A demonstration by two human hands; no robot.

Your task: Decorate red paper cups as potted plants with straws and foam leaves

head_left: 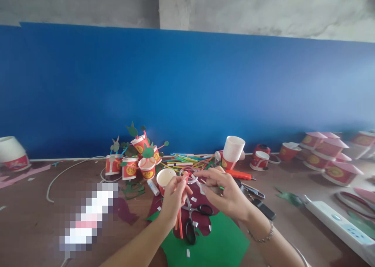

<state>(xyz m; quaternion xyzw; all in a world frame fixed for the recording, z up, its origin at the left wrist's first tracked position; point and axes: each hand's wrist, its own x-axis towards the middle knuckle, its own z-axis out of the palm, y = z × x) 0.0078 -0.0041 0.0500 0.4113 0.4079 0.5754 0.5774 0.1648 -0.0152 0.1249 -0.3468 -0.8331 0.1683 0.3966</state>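
status of work, judged from the layout: a group of decorated cups (137,161) stands at the back of the tabletop (29,228), each already carrying straws and green leaf shapes. these units appear complete. an open cup (165,178) just behind the hands carries nothing, and a row of lidded cups (322,149) at the far right is also bare. a loose pile of coloured straws (187,160) lies unused near the wall. a considerable part of the assembly therefore seems to be outstanding.

item in hand: a red straw (179,224), held in the air above the black-handled scissors (190,231) and the green paper sheet (216,243).

hand state:
- left hand (172,194): closed around the upper part of the red straw, thumb and fingers curled on it.
- right hand (225,194): fingertips pinched narrow on a small white strip (196,181), which meets the top end of the straw. whether the strip is tape or paper cannot be told.

orientation: the long axis of the red straw runs near vertical in the view. the upper end leans slightly to the right, toward the right hand. the lower end points down toward the person and hangs free below the left hand, near the scissors. contact with them cannot be confirmed. no leaf shape is visible on this straw.
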